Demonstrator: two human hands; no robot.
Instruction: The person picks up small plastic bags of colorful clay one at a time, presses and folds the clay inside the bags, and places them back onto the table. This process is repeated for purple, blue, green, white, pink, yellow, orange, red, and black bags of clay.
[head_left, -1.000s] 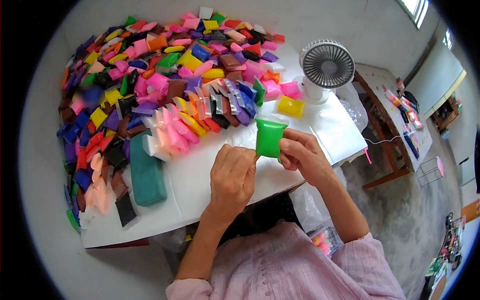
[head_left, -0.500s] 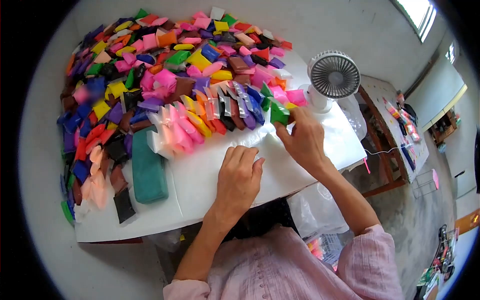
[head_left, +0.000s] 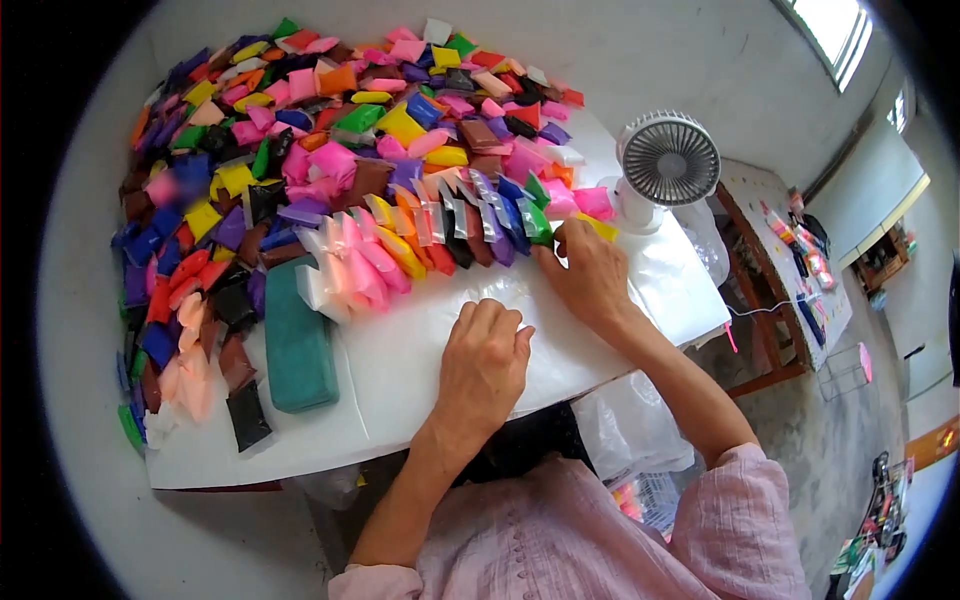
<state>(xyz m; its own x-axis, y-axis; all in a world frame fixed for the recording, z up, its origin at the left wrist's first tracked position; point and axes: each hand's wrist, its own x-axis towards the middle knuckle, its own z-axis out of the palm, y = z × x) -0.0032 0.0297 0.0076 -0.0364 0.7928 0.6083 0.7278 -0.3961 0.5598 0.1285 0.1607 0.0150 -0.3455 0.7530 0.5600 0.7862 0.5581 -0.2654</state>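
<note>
A row of small plastic packets (head_left: 430, 235) stands upright and overlapping on the white tabletop, running from pale and pink at the left through yellow, orange, red, black, purple and blue. A green packet (head_left: 538, 222) is at its right end. The curled fingers and thumb of my right hand (head_left: 592, 275) are against this packet; their exact contact is partly hidden. Closer to the table's front edge rests my left hand (head_left: 482, 355), its fingers curled in. Whatever it may hold is hidden, though a small whitish bit shows by the thumb.
A large heap of coloured packets (head_left: 320, 115) covers the back and left of the table (head_left: 400, 385). A teal block-shaped case (head_left: 302, 345) lies left of the row. A white fan (head_left: 668, 165) stands at right, with a yellow packet (head_left: 598, 228) near its base.
My right hand has moved slightly left and down, bringing the green packet from apart to up against the row's right end. My left hand has barely moved.
</note>
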